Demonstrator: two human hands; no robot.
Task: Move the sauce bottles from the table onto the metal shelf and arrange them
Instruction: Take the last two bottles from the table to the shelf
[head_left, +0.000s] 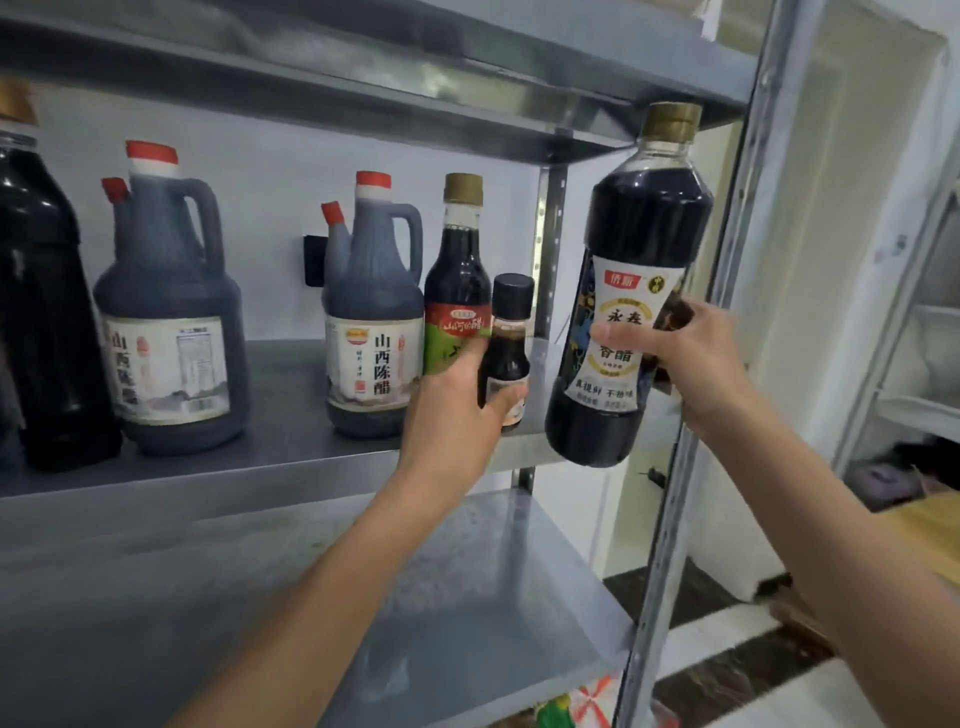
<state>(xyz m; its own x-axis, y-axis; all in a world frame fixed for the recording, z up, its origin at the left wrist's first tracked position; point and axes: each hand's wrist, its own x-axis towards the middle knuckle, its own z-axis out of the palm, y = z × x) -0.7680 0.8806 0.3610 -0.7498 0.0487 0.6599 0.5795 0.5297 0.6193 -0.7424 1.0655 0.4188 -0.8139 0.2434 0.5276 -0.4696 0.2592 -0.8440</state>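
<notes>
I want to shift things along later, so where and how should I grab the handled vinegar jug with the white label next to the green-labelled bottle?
Take the vinegar jug by its loop handle, which sits high on the right of the neck. Come from the front, above the green-labelled bottle standing close on that side, and hook your fingers through. The body looks wide for one hand.

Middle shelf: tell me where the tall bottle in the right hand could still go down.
Bare patch on the middle shelf between the left jug and the right jug; bare front strip too. The right end is crowded: right jug, green-label bottle, and the small bottle in the left hand. The right hand holds the tall bottle off the shelf.
</notes>
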